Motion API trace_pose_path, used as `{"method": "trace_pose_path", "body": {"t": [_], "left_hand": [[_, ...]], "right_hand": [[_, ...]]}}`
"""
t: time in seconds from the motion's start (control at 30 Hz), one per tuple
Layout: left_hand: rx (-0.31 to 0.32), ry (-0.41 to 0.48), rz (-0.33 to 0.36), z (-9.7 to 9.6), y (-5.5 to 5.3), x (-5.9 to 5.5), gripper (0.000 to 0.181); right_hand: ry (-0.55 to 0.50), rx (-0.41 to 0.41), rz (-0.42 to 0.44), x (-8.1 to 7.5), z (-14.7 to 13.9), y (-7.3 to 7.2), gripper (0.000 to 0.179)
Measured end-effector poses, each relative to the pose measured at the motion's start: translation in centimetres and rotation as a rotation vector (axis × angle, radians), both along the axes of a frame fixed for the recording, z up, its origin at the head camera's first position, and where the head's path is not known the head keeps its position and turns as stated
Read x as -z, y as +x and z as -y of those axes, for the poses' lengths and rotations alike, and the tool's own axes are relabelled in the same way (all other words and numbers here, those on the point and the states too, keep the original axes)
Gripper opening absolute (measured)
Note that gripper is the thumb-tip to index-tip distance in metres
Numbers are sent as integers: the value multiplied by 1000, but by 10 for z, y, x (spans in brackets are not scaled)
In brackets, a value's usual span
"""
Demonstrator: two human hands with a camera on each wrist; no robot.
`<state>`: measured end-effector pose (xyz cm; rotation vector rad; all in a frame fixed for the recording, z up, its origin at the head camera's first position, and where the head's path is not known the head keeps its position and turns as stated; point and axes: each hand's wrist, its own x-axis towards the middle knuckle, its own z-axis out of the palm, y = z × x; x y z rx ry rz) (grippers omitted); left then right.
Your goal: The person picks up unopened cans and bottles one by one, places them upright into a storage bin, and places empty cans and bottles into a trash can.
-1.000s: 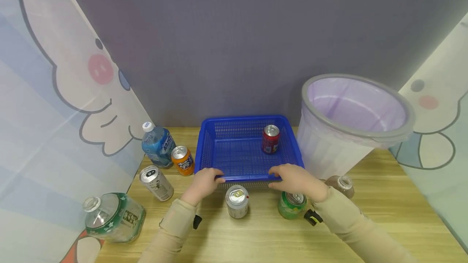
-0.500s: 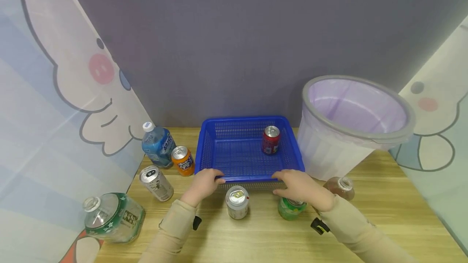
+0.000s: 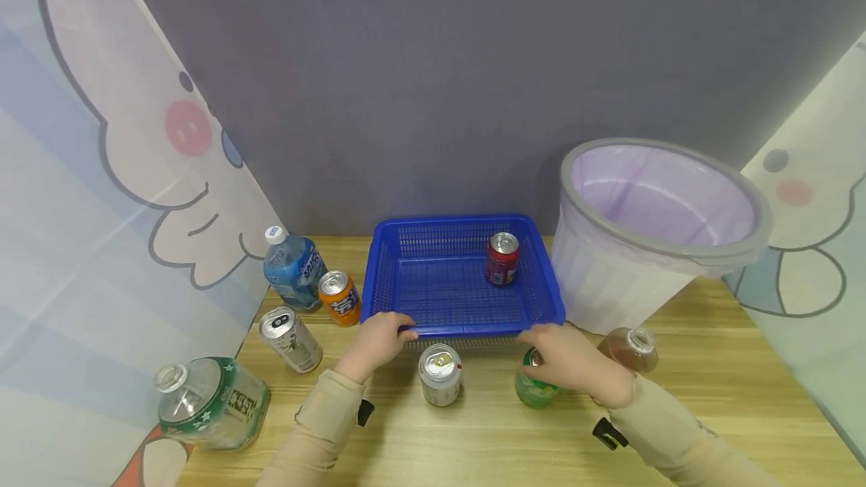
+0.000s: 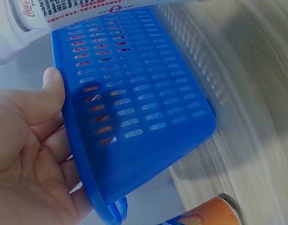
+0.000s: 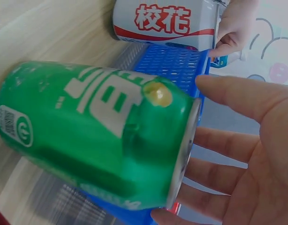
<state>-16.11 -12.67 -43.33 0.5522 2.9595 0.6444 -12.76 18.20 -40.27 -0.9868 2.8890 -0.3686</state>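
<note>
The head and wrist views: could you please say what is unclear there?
Head: the green can, its top partly behind the right hand.
Left wrist: much of the orange can, cut off by the bottom edge.
Right wrist: part of the white can, cut off by the top edge.

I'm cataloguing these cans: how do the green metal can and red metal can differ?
The green metal can stands on the wood-grain tabletop; the red metal can stands inside the blue plastic basket. In the head view, the right hand partly hides the green can; no hand covers the red one. Both stand upright.
</note>
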Motion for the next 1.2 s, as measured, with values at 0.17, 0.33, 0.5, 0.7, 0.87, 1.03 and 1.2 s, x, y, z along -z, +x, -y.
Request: {"method": "trace_pose_path", "body": {"t": [0.17, 0.33, 0.5, 0.7, 0.87, 1.03, 1.2], "left_hand": [[2, -2, -4, -1, 1, -1, 19], [-11, -7, 4, 0, 1, -1, 18], [-12, -6, 16, 0, 1, -2, 20], [-16, -25, 15, -2, 0, -3, 18], [-18, -34, 14, -3, 0, -3, 17], [-16, -38, 16, -3, 0, -3, 19], [-16, -47, 6, -4, 0, -5, 20]], "right_hand": [[-3, 14, 7, 3, -5, 4, 40], [4, 43, 23, 5, -8, 6, 43], [-3, 46, 42, 5, -10, 6, 45], [-36, 27, 58, 7, -12, 7, 46], [-30, 24, 47, 11, -14, 7, 50], [-18, 36, 49, 14, -14, 7, 53], [-17, 56, 51, 15, -13, 9, 56]]}}
